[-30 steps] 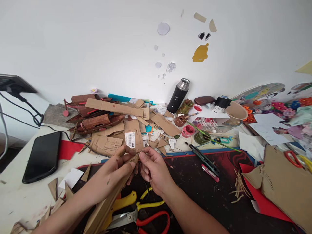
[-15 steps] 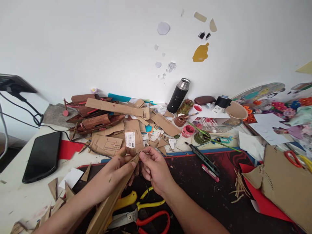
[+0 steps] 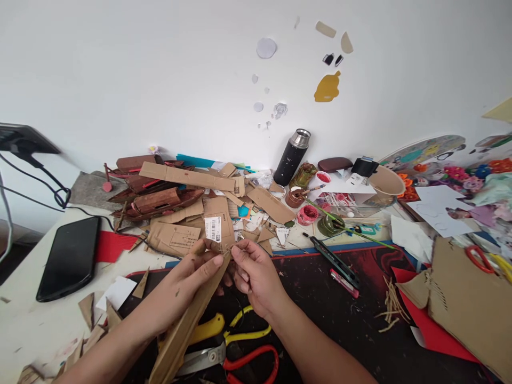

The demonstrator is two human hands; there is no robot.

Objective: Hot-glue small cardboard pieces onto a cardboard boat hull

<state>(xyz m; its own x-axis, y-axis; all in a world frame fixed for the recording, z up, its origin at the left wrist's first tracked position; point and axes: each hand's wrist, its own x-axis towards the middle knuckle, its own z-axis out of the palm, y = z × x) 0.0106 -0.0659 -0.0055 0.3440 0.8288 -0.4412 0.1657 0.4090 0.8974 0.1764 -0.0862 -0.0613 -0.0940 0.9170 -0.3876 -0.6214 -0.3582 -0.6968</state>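
Note:
My left hand (image 3: pixel 188 280) grips a long folded cardboard strip (image 3: pixel 188 328) that slants from the bottom edge up to a pointed tip near the middle of the desk. My right hand (image 3: pixel 254 274) pinches that tip from the right, fingers pressed together against it. Both hands hover over the dark desk mat (image 3: pixel 340 314). Under the strip lie yellow-handled scissors (image 3: pixel 212 330) and red-handled scissors (image 3: pixel 252 362).
A heap of cardboard scraps (image 3: pixel 192 208) and brown model boats (image 3: pixel 156 194) fills the back left. A black phone (image 3: pixel 70 256) lies at left. A black flask (image 3: pixel 292 157), paint pots (image 3: pixel 308 213), a utility knife (image 3: pixel 334 261), a bowl (image 3: pixel 386 184) and a large cardboard sheet (image 3: pixel 468 298) crowd the right.
The strip's lower end has swung slightly to the right. Both hands stay pinched at its tip, shifted a little to the right.

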